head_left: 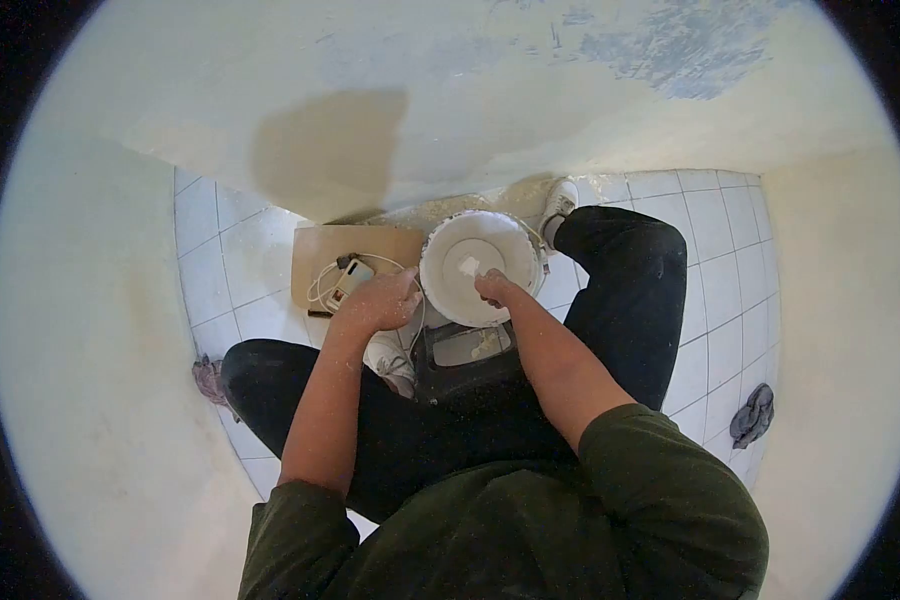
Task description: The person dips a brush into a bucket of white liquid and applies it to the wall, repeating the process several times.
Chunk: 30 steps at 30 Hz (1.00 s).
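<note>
A white bucket (440, 240) stands on the floor between my legs, its walls smeared with pale paste. Over its opening my right hand (493, 288) is closed on a small white-coated flat tool (470, 266), whose end points into the bucket. My left hand (382, 303) is at the left side of the bucket, fingers curled in and fingertips near the rim. What it holds, if anything, I cannot tell. Beneath that hand lie a piece of brown cardboard (390, 240) and a pale rectangular device (350, 283) with a white cable (315, 288).
A black stool or box (440, 378) with a pale, paste-marked recess is below the bucket. The wall (470, 120) ahead has bluish patches at the top. Dark crumpled cloths lie at right (752, 416) and left (210, 380) on the white tile floor (715, 290).
</note>
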Available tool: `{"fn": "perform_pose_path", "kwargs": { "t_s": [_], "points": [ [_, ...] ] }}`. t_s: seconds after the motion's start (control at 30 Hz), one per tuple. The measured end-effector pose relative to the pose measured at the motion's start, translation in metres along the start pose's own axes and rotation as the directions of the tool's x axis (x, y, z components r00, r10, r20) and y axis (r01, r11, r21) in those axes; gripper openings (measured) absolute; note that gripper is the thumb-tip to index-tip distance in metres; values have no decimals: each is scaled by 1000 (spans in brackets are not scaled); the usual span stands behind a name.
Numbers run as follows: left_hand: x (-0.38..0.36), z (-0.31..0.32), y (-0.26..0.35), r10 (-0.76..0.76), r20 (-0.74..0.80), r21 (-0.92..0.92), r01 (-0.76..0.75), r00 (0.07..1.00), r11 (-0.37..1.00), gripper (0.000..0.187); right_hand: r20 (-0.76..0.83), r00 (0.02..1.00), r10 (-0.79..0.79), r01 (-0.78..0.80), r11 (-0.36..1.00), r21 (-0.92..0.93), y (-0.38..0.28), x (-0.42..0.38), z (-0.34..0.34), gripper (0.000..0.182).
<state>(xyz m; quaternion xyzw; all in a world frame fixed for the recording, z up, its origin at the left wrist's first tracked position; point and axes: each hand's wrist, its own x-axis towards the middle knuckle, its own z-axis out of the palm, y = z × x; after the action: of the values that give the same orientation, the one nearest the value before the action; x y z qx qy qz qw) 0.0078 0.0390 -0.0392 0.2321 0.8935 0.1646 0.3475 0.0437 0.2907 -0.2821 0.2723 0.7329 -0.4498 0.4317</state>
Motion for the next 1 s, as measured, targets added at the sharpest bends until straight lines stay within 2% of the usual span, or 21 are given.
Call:
{"fn": "perform_pose_path", "kwargs": {
  "t_s": [0.03, 0.13, 0.23, 0.33, 0.43, 0.53, 0.63, 0.73, 0.83, 0.97, 1.0],
  "points": [
    [-3, 1, -1, -3, -1, -9, 3, 1000, 1000, 51, 20, 1000, -6, 6, 1000, -5, -3, -3, 1, 21],
    [-10, 2, -4, 5, -24, -23, -5, 1000, 1000, 53, 243, 964, 104, -60, 982, -181, -4, -3, 4, 19],
    [-23, 2, -1, 2, -51, -4, -2, 999, 1000, 54, 384, 909, 161, -104, 981, -164, -4, -11, 13, 19],
    [-36, -5, 1, -8, -45, -23, 7, 999, 1000, 52, 223, 967, 125, -77, 975, -210, -11, -37, 16, 13],
    [-57, -15, 9, -47, -39, -48, 45, 998, 998, 49, 212, 967, 137, -100, 979, -179, -14, -37, 11, 13],
    [-69, -12, 5, -56, -71, -78, 51, 996, 996, 45, 282, 949, 139, -108, 987, -122, -17, -40, 2, 12],
    [-75, -6, -2, -71, -103, -86, 63, 992, 994, 46, 223, 957, 185, -193, 981, 13, -16, -40, 0, 11],
    [-78, -12, -6, -74, -74, -96, 67, 995, 993, 46, 385, 908, 164, -238, 959, 153, -4, -21, -11, 18],
    [-81, -20, 0, -73, -74, -48, 70, 995, 996, 46, 146, 960, 238, -275, 899, 342, -13, -43, -4, 18],
    [-86, -33, 11, -8, -89, 30, 10, 996, 1000, 46, 241, 934, 263, -317, 923, 220, 4, -35, -16, 16],
    [-81, -29, 6, -16, -90, -9, 16, 996, 1000, 47, 275, 919, 284, -341, 921, 189, 10, -29, -22, 16]
  ]
}}
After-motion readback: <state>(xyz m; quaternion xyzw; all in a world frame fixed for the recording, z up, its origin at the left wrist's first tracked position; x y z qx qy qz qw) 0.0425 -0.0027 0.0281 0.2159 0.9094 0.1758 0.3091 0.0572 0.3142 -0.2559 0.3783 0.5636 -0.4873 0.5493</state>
